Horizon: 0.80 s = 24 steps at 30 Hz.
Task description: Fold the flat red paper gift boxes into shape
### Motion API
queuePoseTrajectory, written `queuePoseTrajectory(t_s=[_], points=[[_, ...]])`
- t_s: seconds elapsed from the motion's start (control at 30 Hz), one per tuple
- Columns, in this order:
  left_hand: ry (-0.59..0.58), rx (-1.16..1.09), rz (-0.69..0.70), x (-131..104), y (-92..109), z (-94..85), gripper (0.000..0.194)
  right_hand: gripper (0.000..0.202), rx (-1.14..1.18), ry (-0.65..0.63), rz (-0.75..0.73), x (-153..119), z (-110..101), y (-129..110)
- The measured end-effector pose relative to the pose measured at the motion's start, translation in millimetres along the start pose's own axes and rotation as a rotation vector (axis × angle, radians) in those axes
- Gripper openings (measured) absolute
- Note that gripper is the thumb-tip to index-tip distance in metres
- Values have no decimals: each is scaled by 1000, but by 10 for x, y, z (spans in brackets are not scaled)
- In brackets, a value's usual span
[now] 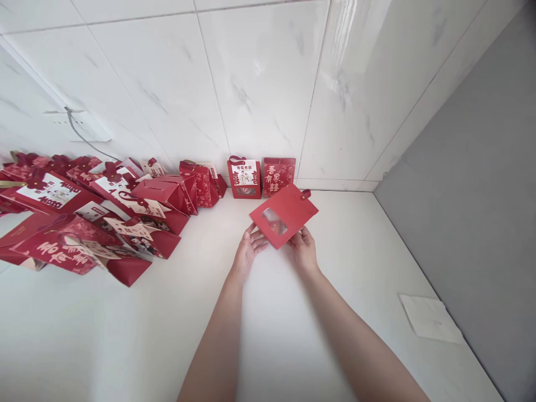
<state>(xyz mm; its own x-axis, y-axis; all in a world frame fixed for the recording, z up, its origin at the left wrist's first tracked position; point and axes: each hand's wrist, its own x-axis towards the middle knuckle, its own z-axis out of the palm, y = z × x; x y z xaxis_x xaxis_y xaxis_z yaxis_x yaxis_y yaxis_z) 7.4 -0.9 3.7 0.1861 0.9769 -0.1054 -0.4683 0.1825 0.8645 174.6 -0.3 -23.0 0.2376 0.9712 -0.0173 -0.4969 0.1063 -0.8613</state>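
Note:
A red paper gift box [295,209] with a small clear window and a dark red ribbon loop is tilted between my two hands over the white counter. My right hand [305,251] grips its lower right edge, with the fingertips partly hidden behind it. At its lower left corner, my left hand [248,252] has its fingers bent against the box, their tips partly under it. Just behind stand two upright gift boxes against the wall: one with a white printed card [245,174] and one patterned red with pale characters [279,174].
Many red gift boxes [167,190] crowd the counter's left side, some leaning or lying over. A cable [79,133] runs from a wall socket plate [90,127] behind them. A white folded sheet [429,317] lies near the right edge, beside a grey surface [473,195].

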Motion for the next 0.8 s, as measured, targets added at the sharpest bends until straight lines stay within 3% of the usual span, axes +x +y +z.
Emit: queuePoseTrajectory(t_s=[0.1, 0.23, 0.47, 0.63, 0.73, 0.8], points=[[32, -11, 78, -42, 4, 72, 59, 27, -219, -167, -54, -59, 9, -5], [123, -84, 55, -57, 30, 103, 53, 40, -400, -275, -131, -120, 18, -80], [132, -139, 55, -41, 20, 54, 54, 40, -469, -298, -192, -161, 57, -91], [96, -96, 0, -41, 51, 62, 57, 34, -451, -317, -34, -128, 46, -5], [45, -45, -90, -17, 72, 24, 58, 46, -413, -336, 10, -131, 57, 4], [85, -69, -107, 2, 79, -13, 54, 49, -411, -333, -7, -143, 62, -10]])
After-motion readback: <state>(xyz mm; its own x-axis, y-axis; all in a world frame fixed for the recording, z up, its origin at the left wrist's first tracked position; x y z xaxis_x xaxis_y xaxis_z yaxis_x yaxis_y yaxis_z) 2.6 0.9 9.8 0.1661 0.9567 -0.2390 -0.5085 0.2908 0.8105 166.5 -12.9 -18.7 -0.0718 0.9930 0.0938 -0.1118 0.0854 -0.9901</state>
